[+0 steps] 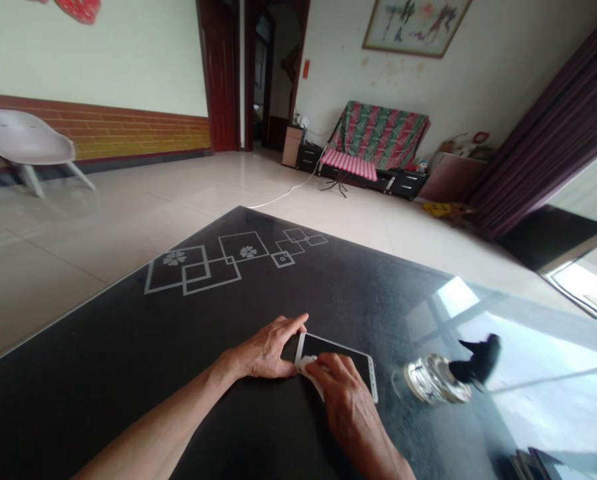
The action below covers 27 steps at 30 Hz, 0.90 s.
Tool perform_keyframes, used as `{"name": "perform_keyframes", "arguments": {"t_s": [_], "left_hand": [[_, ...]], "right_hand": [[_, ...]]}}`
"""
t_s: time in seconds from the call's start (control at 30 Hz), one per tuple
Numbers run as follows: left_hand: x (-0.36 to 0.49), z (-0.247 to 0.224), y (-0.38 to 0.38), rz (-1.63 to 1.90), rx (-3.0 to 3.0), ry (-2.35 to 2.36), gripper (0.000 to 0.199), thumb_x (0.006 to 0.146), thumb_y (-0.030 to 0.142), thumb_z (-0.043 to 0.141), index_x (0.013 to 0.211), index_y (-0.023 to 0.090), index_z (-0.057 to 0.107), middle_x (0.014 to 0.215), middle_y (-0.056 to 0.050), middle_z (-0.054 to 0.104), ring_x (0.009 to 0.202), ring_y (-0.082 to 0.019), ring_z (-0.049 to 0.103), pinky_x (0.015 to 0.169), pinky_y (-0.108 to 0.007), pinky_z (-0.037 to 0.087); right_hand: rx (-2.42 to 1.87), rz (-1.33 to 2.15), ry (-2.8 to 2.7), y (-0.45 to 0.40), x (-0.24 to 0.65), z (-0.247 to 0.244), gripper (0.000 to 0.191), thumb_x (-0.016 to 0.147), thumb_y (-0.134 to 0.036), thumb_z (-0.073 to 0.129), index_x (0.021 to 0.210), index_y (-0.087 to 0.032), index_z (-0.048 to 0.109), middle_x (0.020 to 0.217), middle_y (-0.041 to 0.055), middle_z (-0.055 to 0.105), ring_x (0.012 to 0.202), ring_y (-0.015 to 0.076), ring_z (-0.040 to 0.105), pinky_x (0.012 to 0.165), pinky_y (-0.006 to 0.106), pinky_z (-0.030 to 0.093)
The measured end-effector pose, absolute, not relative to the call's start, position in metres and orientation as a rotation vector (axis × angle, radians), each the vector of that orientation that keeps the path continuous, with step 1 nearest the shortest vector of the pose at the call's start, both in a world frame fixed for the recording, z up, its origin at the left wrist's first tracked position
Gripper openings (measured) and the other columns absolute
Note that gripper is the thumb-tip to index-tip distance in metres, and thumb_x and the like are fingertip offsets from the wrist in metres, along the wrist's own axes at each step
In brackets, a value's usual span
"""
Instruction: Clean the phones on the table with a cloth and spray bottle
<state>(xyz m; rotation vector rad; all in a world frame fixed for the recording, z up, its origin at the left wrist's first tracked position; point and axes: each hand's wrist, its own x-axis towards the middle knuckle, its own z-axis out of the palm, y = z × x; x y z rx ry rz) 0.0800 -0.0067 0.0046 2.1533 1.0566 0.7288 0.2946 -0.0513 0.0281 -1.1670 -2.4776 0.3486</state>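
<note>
A white-framed smartphone (338, 349) lies face up on the dark glass tabletop (218, 320). At its left end, my left hand (271, 348) holds the phone steady, with the thumb by the near corner and a finger by the far corner. My right hand (345, 393) is closed around a white tissue or cloth (308, 364) and presses it on the left part of the screen. That hand hides the near edge of the phone and most of the white piece. To the right stands a clear spray bottle (431, 380) with a black trigger head (478, 363), apart from both hands.
Dark flat objects (533, 463) sit at the lower right edge of view. Beyond the table are a pale plastic chair (28, 143), a small pink-striped folding table (349, 164) and a cloth-draped television (378, 133). A white cable (288, 192) runs across the floor.
</note>
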Motion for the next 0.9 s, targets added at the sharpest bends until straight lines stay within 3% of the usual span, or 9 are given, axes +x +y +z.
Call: {"name": "perform_keyframes", "arguments": {"t_s": [0.3, 0.6, 0.9], "left_hand": [[0.08, 0.004, -0.006, 0.717, 2.146, 1.041, 0.098, 0.063, 0.02, 0.073, 0.147, 0.025, 0.022, 0.128, -0.007, 0.053, 0.119, -0.026, 0.047, 0.105, -0.04, 0.038], [0.081, 0.002, -0.005, 0.731, 2.134, 1.093, 0.106, 0.059, 0.022, 0.075, 0.148, 0.023, 0.019, 0.138, -0.012, 0.045, 0.129, -0.031, 0.039, 0.108, -0.048, 0.033], [0.08, 0.002, -0.006, 0.75, 2.166, 1.026, 0.092, 0.066, 0.023, 0.073, 0.146, 0.022, 0.026, 0.127, -0.01, 0.052, 0.122, -0.028, 0.044, 0.105, -0.042, 0.038]], "right_hand": [[-1.21, 0.265, -2.439, -0.023, 0.284, 0.022, 0.041, 0.088, -0.007, 0.047, 0.115, -0.033, 0.063, 0.103, 0.005, 0.06, 0.092, 0.0208, 0.054, 0.079, 0.032, 0.051], [-1.196, 0.206, -2.412, -0.014, 0.272, 0.018, 0.041, 0.087, -0.007, 0.047, 0.116, -0.031, 0.064, 0.102, 0.0059, 0.061, 0.091, 0.0208, 0.054, 0.078, 0.032, 0.05], [-1.183, 0.367, -2.426, -0.059, 0.283, 0.023, 0.039, 0.089, -0.007, 0.046, 0.116, -0.031, 0.061, 0.104, 0.0051, 0.058, 0.096, 0.0217, 0.053, 0.081, 0.033, 0.051]]}}
